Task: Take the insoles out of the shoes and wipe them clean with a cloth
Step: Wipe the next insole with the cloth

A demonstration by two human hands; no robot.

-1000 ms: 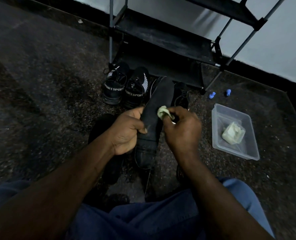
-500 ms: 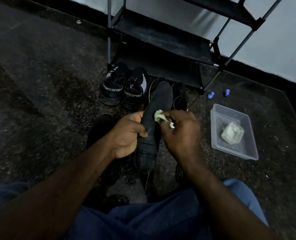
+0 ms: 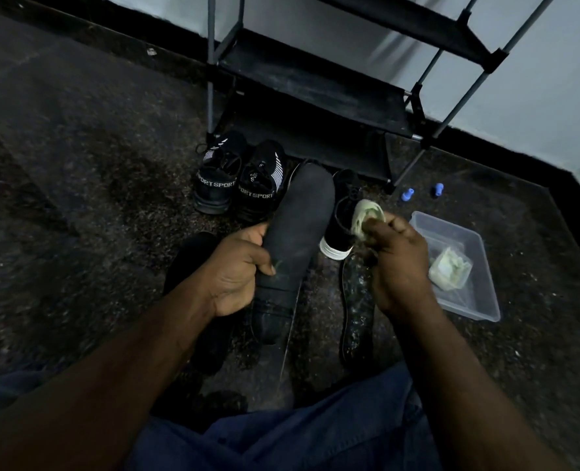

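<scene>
Dark floor [image 3: 77,147]: my left hand [image 3: 237,270] grips the removed insole [image 3: 302,215]; right hand [image 3: 397,263] pinches cloth [image 3: 368,214] at 3 o'clock, clear of it. Wiping midway, I judge.

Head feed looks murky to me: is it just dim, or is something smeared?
Head view: dim overall, so the black insole barely separates from the dark floor; the cloth and right hand are motion-blurred; the left hand is sharper.

We see a black shoe rack [image 3: 315,96] against the pale wall [image 3: 536,79]. Beside its right front leg lie two small blue pieces [image 3: 407,194] (we cannot tell what they are). Further out from it, a clear plastic tub [image 3: 472,311] sits on the speckled floor [image 3: 77,164].
</scene>
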